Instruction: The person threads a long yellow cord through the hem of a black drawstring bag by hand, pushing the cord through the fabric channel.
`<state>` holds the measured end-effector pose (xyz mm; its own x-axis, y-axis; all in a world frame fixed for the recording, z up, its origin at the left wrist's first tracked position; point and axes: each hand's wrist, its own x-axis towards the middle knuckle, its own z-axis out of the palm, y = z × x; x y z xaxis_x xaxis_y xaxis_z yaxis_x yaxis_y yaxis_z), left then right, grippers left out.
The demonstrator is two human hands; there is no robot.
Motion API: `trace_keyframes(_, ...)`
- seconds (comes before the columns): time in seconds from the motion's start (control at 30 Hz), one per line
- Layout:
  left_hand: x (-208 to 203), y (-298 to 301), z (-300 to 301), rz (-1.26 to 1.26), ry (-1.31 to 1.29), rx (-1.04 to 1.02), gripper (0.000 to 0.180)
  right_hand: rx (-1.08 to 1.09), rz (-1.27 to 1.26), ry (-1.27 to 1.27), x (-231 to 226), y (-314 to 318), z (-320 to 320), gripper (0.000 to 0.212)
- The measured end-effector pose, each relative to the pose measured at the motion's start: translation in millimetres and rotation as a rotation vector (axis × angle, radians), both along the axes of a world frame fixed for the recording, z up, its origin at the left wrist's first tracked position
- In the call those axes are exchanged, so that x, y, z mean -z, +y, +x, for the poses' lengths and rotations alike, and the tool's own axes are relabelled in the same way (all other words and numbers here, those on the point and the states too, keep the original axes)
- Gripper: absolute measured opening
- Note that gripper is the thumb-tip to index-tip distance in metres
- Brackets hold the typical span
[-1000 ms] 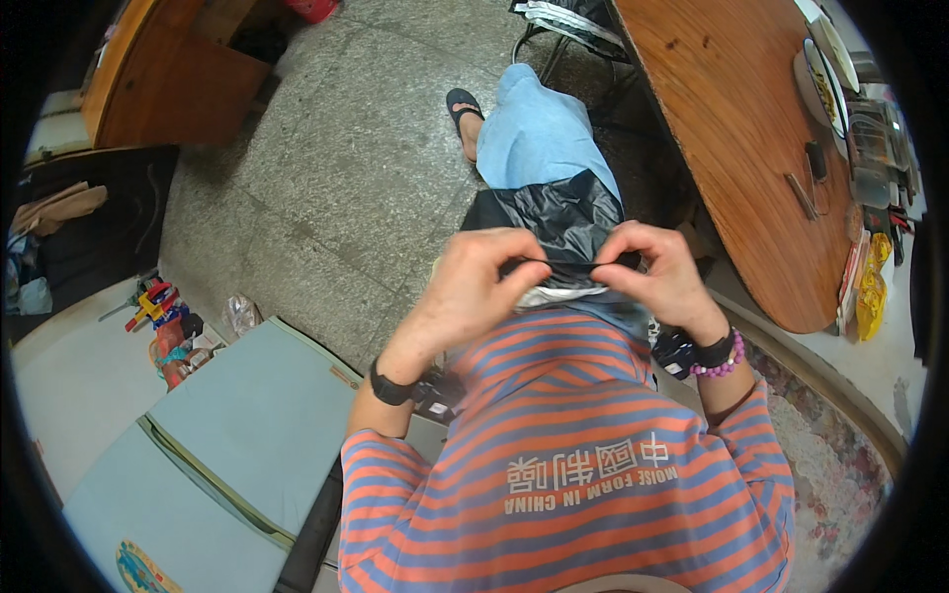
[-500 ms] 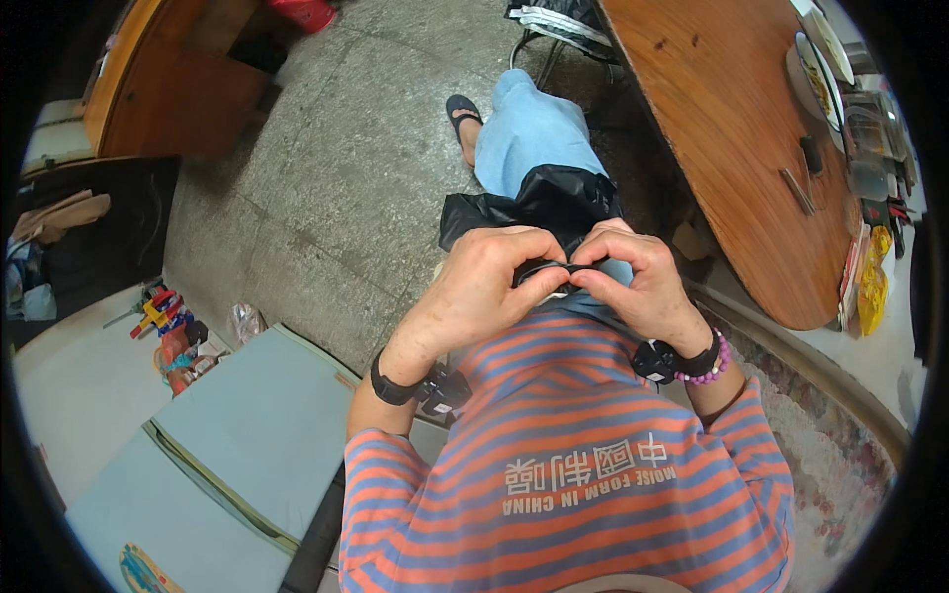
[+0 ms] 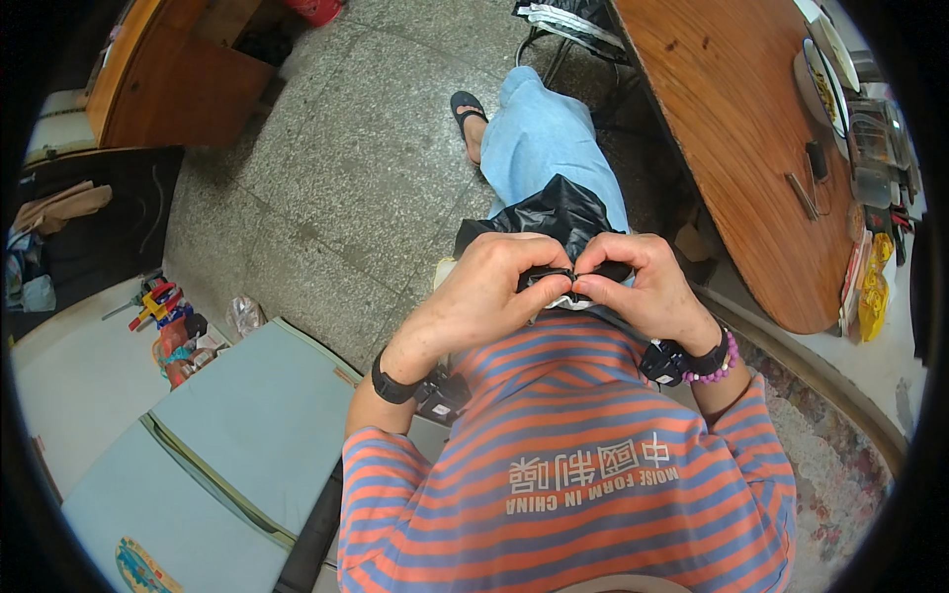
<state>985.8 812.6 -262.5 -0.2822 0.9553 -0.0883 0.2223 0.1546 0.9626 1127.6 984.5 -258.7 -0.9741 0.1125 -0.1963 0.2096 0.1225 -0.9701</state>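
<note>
1. The black plastic bag is held over the pale denim garment, beyond the striped shirt.
2. Its edge is pinched by fingers of the left hand.
3. Just beside, it is pinched by the right hand.

A lived-in room with a grey speckled floor and brown wooden furniture.
Around the view's centre, a wooden cabinet stands at 10 o'clock, a red container at 11, and a metal-framed seat between 12 and 1. A wooden table with a rounded corner fills 2 o'clock; floral-patterned fabric lies at 4, a pale blue cabinet-like unit at 8. Light falls brightest on the floor towards 12, dimming beneath the table.
</note>
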Motion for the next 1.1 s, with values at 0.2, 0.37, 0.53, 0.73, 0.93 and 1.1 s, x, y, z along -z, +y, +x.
trace_keyframes(0.2, -2, -11, -9, -0.072, 0.127, -0.062, 0.011, 0.035, 0.053, -0.136, 3, 18, 14, 0.012)
trace_keyframes(0.37, -2, -23, -24, -0.088, 0.103, -0.091, 0.010, -0.036, 0.093, -0.278, 17, 57, 54, 0.016)
trace_keyframes(0.53, -2, -2, -10, 0.041, 0.132, 0.015, 0.012, 0.045, 0.154, 0.121, 0, 12, 9, 0.032)
trace_keyframes(0.73, 0, -10, -8, -0.035, 0.090, -0.018, 0.012, 0.086, -0.101, -0.054, 7, 1, 6, 0.010)
trace_keyframes(0.93, 10, -9, 3, 0.018, 0.057, -0.005, 0.011, 0.043, -0.080, 0.000, 6, -6, -2, 0.008)
trace_keyframes(1.1, 11, -7, 4, 0.018, 0.063, -0.019, 0.009, 0.000, -0.180, -0.173, 3, -3, -4, 0.006)
